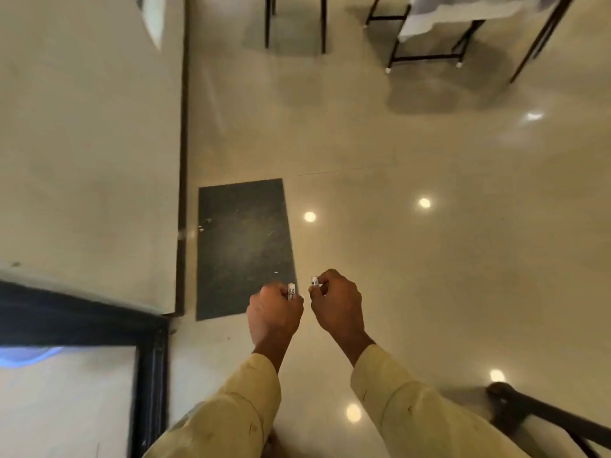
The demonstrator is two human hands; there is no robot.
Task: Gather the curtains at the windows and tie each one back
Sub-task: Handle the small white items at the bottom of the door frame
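Both my hands are held out in front of me over a glossy beige floor. My left hand [274, 309] is curled into a fist round a small white cylindrical thing with dark print [291, 291]. My right hand [337, 300] pinches a similar small white thing [314, 281] between thumb and fingers. The two hands are a short gap apart. Cream sleeves cover both forearms. No curtain shows in this view. A dark-framed window or glass pane [145, 375] is at the lower left.
A beige wall [89, 143] with a dark skirting strip runs along the left. A dark rectangular floor tile [241, 249] lies just ahead of my hands. Black-legged tables or chairs [426, 56] stand at the far top. A dark rail [542, 421] crosses the lower right.
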